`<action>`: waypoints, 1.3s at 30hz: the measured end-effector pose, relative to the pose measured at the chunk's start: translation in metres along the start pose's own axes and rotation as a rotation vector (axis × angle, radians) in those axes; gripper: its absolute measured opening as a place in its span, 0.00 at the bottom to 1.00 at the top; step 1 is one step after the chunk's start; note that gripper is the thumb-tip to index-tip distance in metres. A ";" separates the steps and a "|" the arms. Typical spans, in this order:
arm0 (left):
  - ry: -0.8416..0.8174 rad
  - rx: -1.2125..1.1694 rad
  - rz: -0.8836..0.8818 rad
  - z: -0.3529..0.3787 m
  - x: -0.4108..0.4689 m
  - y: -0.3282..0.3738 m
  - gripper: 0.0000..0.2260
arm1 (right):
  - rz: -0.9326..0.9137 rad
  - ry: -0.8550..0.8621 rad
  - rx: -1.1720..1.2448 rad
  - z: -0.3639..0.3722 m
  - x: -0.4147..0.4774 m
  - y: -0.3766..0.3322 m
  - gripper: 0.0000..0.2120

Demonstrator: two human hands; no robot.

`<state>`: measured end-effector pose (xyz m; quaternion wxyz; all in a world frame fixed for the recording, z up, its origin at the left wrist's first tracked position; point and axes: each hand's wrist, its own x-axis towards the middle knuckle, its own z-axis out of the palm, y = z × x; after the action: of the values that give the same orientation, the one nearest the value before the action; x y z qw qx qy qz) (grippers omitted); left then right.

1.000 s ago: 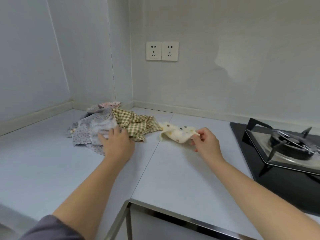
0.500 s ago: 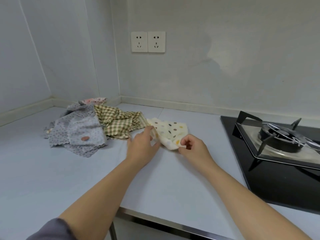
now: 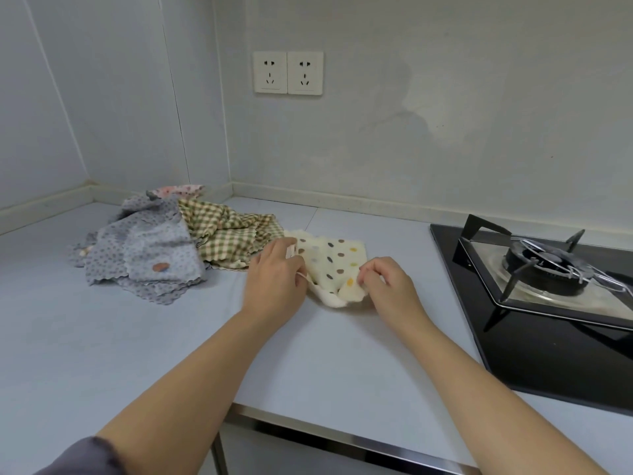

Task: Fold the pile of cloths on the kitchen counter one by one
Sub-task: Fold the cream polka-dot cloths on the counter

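At counter left, the pile of cloths (image 3: 157,248) is lying crumpled. Beside it, the left hand (image 3: 274,282), palm down, is pinching the dotted cloth (image 3: 332,260) by its left edge. The cloth is resting bunched on the counter (image 3: 137,354). The right hand (image 3: 388,286), fingers curled, is pinching its right corner. Recommendation: draw both corners apart, flatten, then make 1 fold.
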<state>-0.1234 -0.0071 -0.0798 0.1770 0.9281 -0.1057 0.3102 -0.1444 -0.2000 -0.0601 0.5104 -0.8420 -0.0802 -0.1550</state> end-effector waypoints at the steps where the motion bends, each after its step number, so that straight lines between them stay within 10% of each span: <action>1: 0.010 -0.001 0.029 0.000 0.000 -0.001 0.03 | -0.006 0.041 -0.015 0.000 0.000 0.002 0.06; 9: 0.025 -0.110 0.174 -0.005 0.000 0.005 0.11 | -0.123 -0.299 -0.428 0.001 0.002 0.011 0.24; 18: 0.196 -0.672 -0.396 -0.031 0.008 0.010 0.05 | -0.189 -0.380 -0.723 -0.005 0.007 0.012 0.13; 27: -0.649 -1.022 -0.403 -0.054 0.010 -0.032 0.11 | -0.049 0.203 0.346 -0.022 0.005 -0.007 0.14; 31: -0.608 -1.533 -0.514 -0.053 0.011 -0.045 0.34 | 0.281 0.135 0.593 -0.028 0.007 -0.012 0.09; 34: -0.498 -1.595 -0.653 -0.060 0.019 -0.031 0.12 | 0.542 0.020 0.733 -0.034 0.012 -0.005 0.13; 39: -0.259 -1.433 -0.940 -0.053 0.029 -0.015 0.09 | 0.419 0.164 0.517 -0.034 0.013 0.003 0.18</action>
<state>-0.1248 0.0251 -0.0266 0.8156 0.5682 0.0997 -0.0448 -0.1373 -0.2318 -0.0431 0.7323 -0.6678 0.0994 -0.0887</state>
